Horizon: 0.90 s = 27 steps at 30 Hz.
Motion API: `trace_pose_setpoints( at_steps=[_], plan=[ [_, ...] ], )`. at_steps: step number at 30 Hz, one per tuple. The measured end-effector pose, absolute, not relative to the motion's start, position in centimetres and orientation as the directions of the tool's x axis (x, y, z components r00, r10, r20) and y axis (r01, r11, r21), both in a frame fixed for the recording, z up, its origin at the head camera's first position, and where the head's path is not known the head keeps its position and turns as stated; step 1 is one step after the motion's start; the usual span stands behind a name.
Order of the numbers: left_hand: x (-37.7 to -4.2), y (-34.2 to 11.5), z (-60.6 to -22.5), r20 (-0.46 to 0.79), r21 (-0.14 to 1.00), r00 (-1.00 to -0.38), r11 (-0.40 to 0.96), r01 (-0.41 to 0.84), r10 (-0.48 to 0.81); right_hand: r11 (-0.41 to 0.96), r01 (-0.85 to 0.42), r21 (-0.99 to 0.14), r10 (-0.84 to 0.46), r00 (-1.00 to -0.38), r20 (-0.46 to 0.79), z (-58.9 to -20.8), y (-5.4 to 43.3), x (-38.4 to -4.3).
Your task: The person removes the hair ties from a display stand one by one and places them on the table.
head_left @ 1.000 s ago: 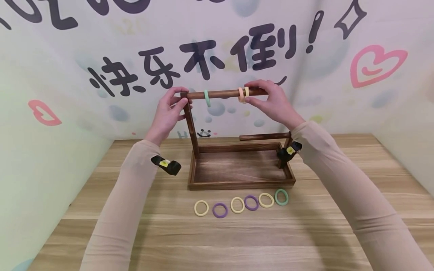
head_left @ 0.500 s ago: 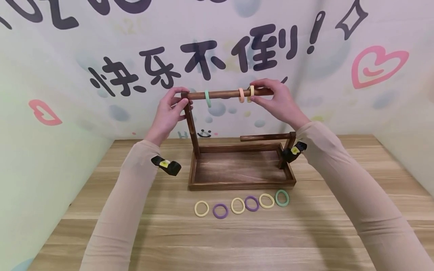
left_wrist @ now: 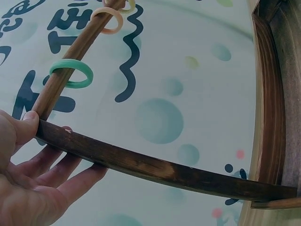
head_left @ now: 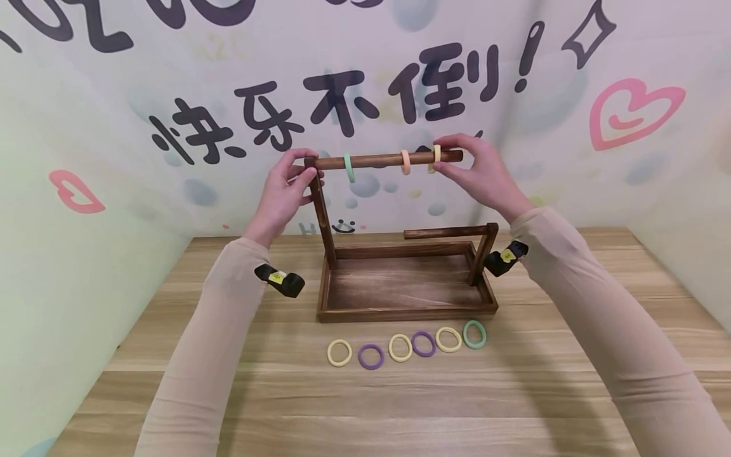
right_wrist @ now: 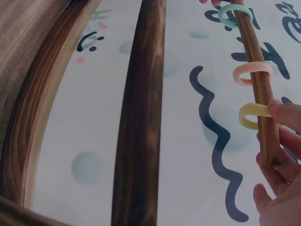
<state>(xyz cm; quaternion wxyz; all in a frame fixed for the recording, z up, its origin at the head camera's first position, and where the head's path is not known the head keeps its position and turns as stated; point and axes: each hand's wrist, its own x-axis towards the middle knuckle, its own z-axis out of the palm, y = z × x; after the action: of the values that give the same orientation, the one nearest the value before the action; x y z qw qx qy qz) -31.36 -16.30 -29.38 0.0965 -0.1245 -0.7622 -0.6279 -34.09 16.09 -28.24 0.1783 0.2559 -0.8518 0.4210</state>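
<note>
In the head view my left hand [head_left: 285,187] grips the top corner of a dark wooden post [head_left: 323,219], thumb in front and fingers behind. From that corner a wooden bar [head_left: 374,160] runs right to a free end. A green ring [head_left: 349,169] and a peach ring [head_left: 405,162] hang on the bar, spaced apart. Near the free end, my right hand [head_left: 480,171] pinches a pale yellow ring [head_left: 437,154] between thumb and fingers. The right wrist view has this yellow ring [right_wrist: 254,109] still around the bar, with the bar's tip beyond it.
The posts rise from a shallow wooden tray [head_left: 408,313] on the table. A lower bar [head_left: 445,233] extends left from its right post. Several loose rings lie in front: yellow, purple [head_left: 371,367] and green [head_left: 474,347]. A printed cloth [head_left: 274,209] hangs close behind.
My right hand has slid the yellow ring rightward along the bar, away from the peach ring and closer to the free end. My left hand stays at the post's corner.
</note>
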Motion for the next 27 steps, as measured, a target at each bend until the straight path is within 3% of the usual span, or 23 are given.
trace_pose_setpoints(
  at_steps=[27],
  plan=[
    [-31.7,-17.1,-28.3,0.226,0.95,-0.961,0.18,0.253,0.157,0.558,-0.523,-0.644,-0.2,-0.838,0.507,-28.0,19.5,-33.1]
  ],
)
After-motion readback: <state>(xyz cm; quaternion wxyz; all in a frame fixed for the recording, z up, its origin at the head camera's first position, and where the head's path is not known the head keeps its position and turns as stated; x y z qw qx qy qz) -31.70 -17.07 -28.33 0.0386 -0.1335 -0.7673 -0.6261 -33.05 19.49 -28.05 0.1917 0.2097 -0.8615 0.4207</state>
